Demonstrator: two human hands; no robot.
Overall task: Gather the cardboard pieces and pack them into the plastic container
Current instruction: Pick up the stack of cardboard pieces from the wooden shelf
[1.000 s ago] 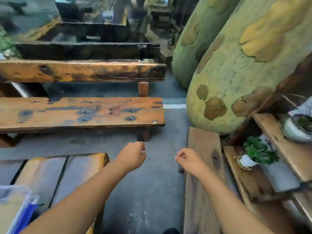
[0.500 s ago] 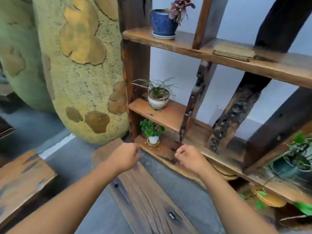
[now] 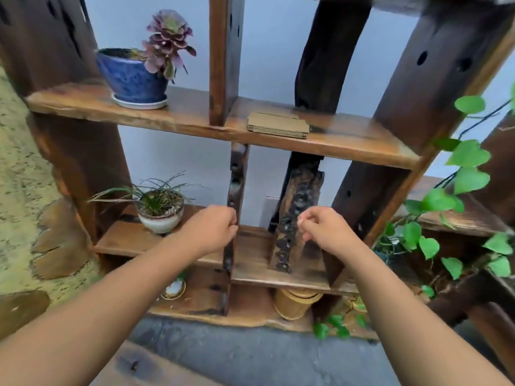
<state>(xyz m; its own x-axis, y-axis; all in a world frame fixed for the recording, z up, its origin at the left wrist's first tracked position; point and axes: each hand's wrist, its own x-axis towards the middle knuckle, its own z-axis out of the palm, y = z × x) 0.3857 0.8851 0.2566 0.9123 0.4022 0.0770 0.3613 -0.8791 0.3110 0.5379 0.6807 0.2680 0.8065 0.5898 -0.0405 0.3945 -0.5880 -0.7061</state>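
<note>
A small flat stack of brown cardboard pieces lies on the upper board of a dark wooden shelf unit, right of a thin upright post. My left hand is curled into a loose fist in front of the middle shelf, well below and left of the stack. My right hand is also curled with nothing in it, below and slightly right of the stack. No plastic container is in view.
A blue pot with a purple succulent stands on the upper board at left. A white pot of grassy plant sits on the middle shelf beside my left hand. Green vine leaves hang at right. A mottled yellow-green rock form fills the left edge.
My view has swung right from the wooden benches to face the shelf unit, and moved closer. The cardboard stack now sits near the centre. Both hands stay curled and held out in front.
</note>
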